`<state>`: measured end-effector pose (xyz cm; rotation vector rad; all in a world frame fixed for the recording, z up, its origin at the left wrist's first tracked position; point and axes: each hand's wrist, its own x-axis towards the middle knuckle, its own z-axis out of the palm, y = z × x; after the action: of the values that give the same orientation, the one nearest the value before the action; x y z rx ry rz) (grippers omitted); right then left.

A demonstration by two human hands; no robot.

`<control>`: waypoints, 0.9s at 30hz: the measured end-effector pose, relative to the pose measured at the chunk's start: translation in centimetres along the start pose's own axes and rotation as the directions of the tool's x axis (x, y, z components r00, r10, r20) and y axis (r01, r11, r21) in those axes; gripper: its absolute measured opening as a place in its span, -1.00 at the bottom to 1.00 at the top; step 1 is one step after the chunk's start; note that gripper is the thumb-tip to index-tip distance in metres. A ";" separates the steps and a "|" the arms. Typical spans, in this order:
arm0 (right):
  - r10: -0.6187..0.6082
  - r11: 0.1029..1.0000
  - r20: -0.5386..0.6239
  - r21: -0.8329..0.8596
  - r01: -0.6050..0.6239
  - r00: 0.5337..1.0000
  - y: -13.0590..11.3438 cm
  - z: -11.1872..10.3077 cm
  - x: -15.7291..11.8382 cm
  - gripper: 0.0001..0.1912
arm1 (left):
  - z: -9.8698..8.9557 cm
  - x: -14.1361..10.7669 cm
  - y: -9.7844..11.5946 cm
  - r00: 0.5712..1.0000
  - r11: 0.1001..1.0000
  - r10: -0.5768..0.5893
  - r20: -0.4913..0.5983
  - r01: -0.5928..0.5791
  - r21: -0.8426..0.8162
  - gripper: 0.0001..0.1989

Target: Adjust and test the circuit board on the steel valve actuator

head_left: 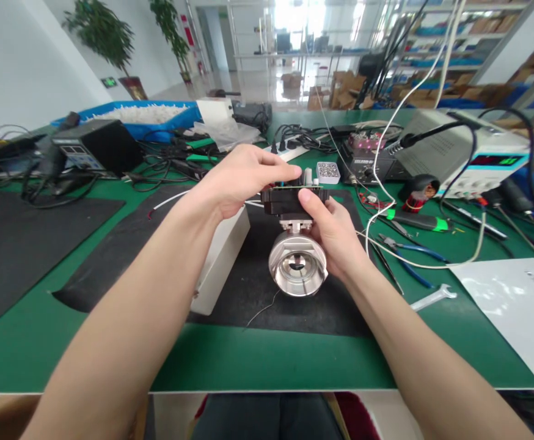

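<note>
A motorized valve stands at the middle of the bench, with a shiny metal valve body whose round opening faces me. On top of it sits a black actuator housing with a circuit board and small components showing on its upper side. My right hand is closed around the right side of the valve, its thumb on the front of the housing. My left hand reaches over the top, fingers bent together at the components; what they pinch is hidden. A pale grey box-shaped cover lies left of the valve.
A black mat lies beneath. To the right are pliers, a wrench, a green-and-black screwdriver, a white sheet and a power supply. Cables trail behind. A blue tray stands back left.
</note>
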<state>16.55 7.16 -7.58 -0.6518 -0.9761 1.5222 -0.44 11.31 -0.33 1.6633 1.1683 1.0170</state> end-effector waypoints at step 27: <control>-0.005 1.000 -0.058 -0.022 0.003 0.998 0.2 0.0 0.0 -0.38 | -0.3 -0.3 0.5 0.999 0.995 0.027 0.030 -0.030 0.096 -0.87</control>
<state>16.43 7.18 -7.78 -0.7054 -0.9500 1.4831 -0.68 10.93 0.23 1.7692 1.1941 0.9644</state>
